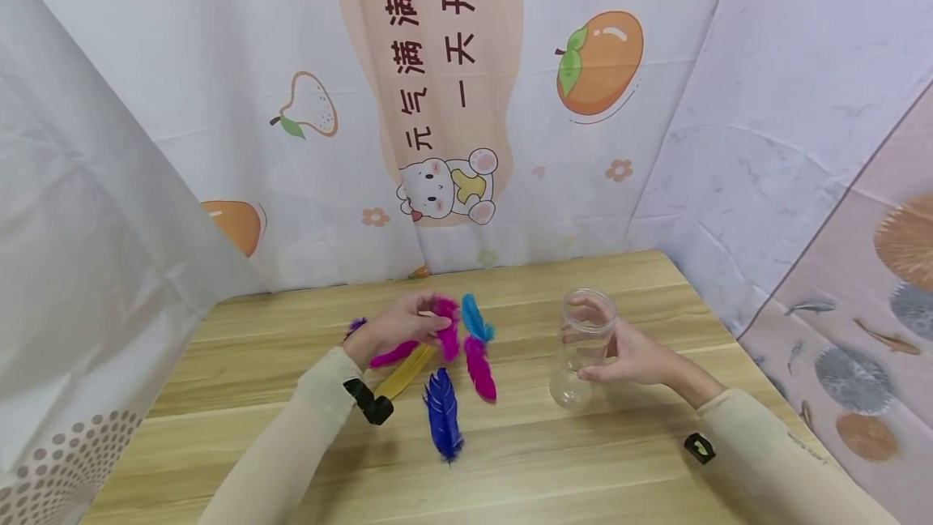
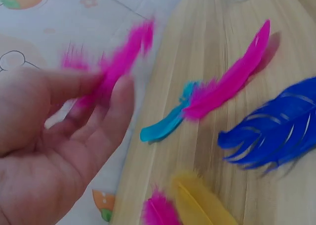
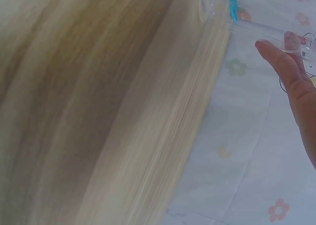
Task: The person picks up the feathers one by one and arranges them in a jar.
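My left hand pinches a magenta feather between thumb and fingers; in the left wrist view the feather is held up off the table. Toward the right, my right hand grips a clear, lidless jar, thumb in front and fingers behind. The jar looks slightly tilted, and no feather shows inside it. Beside the left hand lie a yellow feather and another magenta feather, partly covered. A royal blue feather is nearer me. A turquoise feather touches a further magenta one.
A purple feather tip peeks out behind the left wrist. The wooden table ends at a printed cloth at the back, with more cloth hanging on both sides. Black straps sit on the sleeves.
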Available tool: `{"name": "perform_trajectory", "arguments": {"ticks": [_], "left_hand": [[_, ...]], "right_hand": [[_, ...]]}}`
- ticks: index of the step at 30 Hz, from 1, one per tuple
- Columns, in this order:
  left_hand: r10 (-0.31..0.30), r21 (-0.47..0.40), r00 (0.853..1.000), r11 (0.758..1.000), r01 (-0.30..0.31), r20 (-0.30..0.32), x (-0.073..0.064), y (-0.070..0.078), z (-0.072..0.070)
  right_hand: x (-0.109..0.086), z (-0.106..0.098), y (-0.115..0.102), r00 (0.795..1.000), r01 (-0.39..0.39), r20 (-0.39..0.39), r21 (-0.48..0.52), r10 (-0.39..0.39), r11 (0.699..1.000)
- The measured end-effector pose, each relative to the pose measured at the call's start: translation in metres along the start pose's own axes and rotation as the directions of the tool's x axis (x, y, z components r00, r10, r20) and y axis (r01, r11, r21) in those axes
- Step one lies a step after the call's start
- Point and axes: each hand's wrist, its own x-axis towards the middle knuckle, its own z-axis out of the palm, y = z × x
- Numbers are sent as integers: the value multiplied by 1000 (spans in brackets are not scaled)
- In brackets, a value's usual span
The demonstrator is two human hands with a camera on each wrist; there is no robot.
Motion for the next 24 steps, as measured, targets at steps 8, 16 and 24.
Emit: {"name": "perform_trajectory", "arguments": {"ticks": [8, 16, 24], "left_hand": [[16, -9, 992, 1000, -15, 126, 1, 9, 13], [31, -19, 997, 999, -29, 70, 3, 20, 27], [59, -27, 997, 998, -58, 44, 6, 28, 39]], "right_hand": [[0, 0, 1, 1000, 6, 3, -2, -6, 1000], [-1, 0, 1, 1000, -2, 12, 33, 2, 999], [-1, 0, 2, 1000, -6, 2, 17, 6, 1000]]}}
